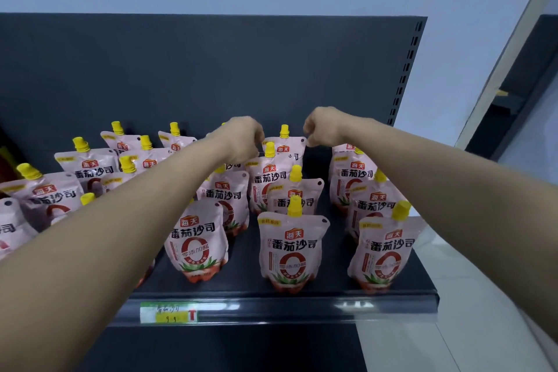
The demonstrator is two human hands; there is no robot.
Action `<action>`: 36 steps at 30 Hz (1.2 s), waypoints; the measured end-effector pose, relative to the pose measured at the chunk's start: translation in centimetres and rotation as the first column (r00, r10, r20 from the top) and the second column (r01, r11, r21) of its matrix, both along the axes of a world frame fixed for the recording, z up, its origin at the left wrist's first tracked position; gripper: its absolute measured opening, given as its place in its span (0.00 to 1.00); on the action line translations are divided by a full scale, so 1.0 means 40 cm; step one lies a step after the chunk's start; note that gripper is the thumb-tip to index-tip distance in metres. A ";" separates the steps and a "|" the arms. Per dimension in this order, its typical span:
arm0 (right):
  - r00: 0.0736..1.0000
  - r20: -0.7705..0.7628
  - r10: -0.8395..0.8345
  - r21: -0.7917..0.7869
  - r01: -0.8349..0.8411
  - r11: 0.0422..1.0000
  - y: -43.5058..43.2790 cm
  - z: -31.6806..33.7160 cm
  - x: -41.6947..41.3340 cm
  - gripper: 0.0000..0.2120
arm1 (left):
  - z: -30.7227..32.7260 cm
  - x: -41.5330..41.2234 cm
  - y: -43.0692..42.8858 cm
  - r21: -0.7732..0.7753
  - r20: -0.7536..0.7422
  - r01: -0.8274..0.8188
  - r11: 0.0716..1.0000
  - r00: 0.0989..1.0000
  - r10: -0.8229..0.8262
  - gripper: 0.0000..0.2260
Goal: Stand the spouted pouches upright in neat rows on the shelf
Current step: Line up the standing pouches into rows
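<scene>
Several pink spouted pouches with yellow caps stand upright in rows on the dark shelf (332,290). The rearmost pouch (284,145) of the middle-right row stands near the back panel. My left hand (241,137) pinches its upper left corner and my right hand (323,127) pinches its upper right corner. In front of it stand more pouches, the nearest front pouch (291,251) close to the shelf edge. Other front pouches stand at the left (196,243) and right (382,251). My forearms hide parts of the left and right rows.
A dark back panel (211,69) rises behind the shelf, with a slotted upright (404,69) at its right. A green and yellow price tag (169,312) sits on the shelf's front rail. Another dark shelf unit (525,84) stands at far right.
</scene>
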State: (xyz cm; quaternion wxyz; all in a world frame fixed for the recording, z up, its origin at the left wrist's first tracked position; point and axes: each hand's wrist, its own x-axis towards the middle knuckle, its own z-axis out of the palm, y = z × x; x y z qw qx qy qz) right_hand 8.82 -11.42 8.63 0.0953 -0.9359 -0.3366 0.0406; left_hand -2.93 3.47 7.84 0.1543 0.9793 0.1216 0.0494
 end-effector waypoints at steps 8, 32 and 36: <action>0.998 -0.003 0.067 -0.137 -0.067 0.988 0.065 -0.019 0.080 0.18 | -0.024 0.091 -0.005 0.191 -0.223 0.041 0.981 0.975 0.002 0.06; 1.000 0.001 0.027 -0.185 -0.026 0.982 0.118 -0.104 0.224 0.19 | -0.104 0.230 -0.003 -0.002 -0.117 0.036 0.999 0.993 -0.036 0.06; 0.999 -0.026 0.018 -0.169 -0.022 0.985 0.118 -0.103 0.223 0.19 | -0.106 0.232 -0.004 -0.011 -0.099 0.019 1.000 0.995 -0.020 0.05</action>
